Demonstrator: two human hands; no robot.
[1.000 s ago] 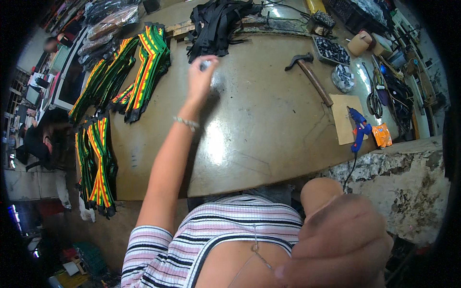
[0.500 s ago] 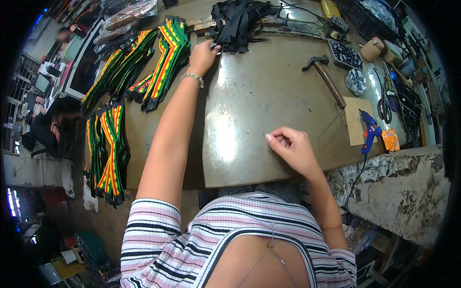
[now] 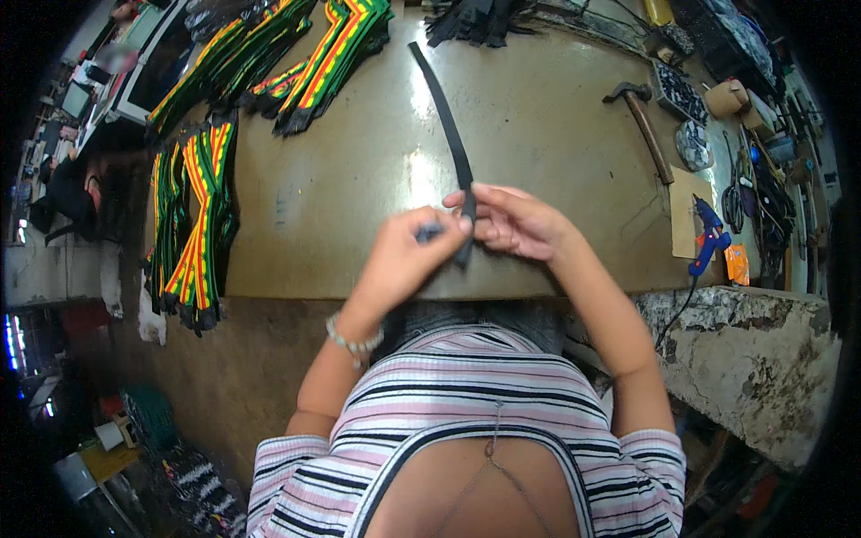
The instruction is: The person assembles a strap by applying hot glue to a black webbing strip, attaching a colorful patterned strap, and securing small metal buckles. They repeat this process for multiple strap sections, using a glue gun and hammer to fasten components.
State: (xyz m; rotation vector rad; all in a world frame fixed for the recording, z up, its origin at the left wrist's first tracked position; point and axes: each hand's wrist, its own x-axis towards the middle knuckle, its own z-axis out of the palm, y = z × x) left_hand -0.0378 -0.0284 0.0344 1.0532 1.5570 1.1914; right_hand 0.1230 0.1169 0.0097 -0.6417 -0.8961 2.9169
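Note:
A long black strap (image 3: 444,117) stretches away over the table, its near end between my two hands. My left hand (image 3: 408,251) pinches that near end, with a small dark piece, too blurred to make out, showing by its curled fingers. From the other side, my right hand (image 3: 520,222) grips the same strap between thumb and fingers, just beyond the left fingertips. A short stretch of the strap hangs below the fingers. At the far edge lies a pile of similar black straps (image 3: 480,22).
Bundles of green, yellow and red striped bands (image 3: 204,215) lie on the left of the table (image 3: 332,206). On the right are a hammer (image 3: 647,134), a blue glue gun (image 3: 708,235) on cardboard, an orange packet (image 3: 736,264) and a tray of small dark parts (image 3: 679,91).
My left hand has come back from the black pile at the far side, bringing a strap toward me. My right hand has moved slightly left and up, and now grips the strap too.

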